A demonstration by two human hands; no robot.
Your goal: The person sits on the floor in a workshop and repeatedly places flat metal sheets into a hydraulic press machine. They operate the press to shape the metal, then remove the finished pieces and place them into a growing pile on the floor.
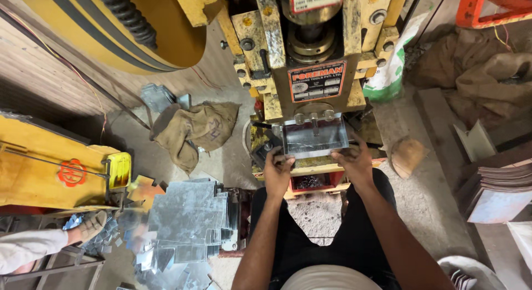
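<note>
Sheet: metal sheet (315, 138) is lying under the yellow press (310, 57), far of both hands.
Left hand (277, 171): pinching its near-left edge.
Right hand (355, 161): gripping its near-right edge (fingers curled).

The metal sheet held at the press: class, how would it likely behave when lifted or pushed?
The metal sheet looks thin and flat, so probably stiff yet light. Its shiny surface suggests it may slide easily. The left hand and right hand grip its corners; the edges are possibly sharp.

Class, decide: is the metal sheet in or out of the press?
In: the metal sheet lies under the ram, left hand and right hand gripping its near edge.
</note>
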